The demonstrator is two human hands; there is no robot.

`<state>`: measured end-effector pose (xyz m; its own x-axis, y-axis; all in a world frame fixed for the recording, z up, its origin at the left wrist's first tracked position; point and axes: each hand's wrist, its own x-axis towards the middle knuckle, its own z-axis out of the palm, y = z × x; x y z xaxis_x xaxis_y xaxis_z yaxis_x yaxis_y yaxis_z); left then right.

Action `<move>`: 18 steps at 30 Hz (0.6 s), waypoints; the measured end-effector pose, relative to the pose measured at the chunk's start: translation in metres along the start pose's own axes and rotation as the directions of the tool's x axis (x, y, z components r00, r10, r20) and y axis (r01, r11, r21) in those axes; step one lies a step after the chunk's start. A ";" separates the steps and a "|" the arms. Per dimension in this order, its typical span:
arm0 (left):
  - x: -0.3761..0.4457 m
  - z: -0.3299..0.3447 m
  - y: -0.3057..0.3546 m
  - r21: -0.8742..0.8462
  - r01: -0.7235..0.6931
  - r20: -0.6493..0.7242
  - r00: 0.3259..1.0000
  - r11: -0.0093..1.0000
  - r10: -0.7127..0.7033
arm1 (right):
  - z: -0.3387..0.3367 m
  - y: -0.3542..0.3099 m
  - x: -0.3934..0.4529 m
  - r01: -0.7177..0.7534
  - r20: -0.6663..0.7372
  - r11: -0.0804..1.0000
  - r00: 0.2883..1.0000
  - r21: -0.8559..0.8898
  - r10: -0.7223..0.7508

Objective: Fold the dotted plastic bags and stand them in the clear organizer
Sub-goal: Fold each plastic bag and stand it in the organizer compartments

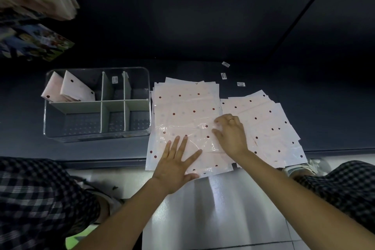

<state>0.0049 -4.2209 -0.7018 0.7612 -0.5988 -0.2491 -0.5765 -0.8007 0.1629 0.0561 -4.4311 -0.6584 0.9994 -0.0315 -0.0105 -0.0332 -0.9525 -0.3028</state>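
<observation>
A stack of pale pink dotted plastic bags (185,107) lies flat on the dark shelf in the middle. My left hand (176,163) presses flat on the near part of the top bag, fingers spread. My right hand (231,134) rests on the same bag's right side, its fingers bent at the plastic. A second spread of dotted bags (269,126) fans out to the right. The clear organizer (97,136) stands at the left, with two folded dotted bags (70,89) leaning in its back left compartment.
Three small white labels (224,75) lie on the dark shelf (324,117) behind the bags. Coloured packages (34,42) hang at the upper left. My checked-trousered knees sit at both lower sides, with pale floor (219,209) below the shelf edge.
</observation>
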 end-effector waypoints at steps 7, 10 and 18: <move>0.000 -0.003 0.000 -0.005 -0.004 0.005 1.000 1.000 0.004 | 0.012 -0.024 0.025 0.036 0.392 0.997 0.918 0.066 -0.059; 0.000 -0.005 -0.002 -0.019 -0.003 0.044 0.999 1.000 0.004 | 0.011 -0.023 0.038 -0.036 0.486 0.998 0.874 0.042 0.011; -0.010 -0.016 0.004 -0.366 0.114 -0.096 0.982 0.923 -0.160 | 0.010 -0.022 0.045 0.000 0.540 0.998 0.841 0.057 -0.031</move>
<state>-0.0003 -4.2179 -0.6836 0.8686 -0.4621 -0.1787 -0.3366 -0.8150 0.4716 0.1019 -4.4088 -0.6614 0.8411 0.1670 -0.5145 -0.0327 -0.9337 -0.3566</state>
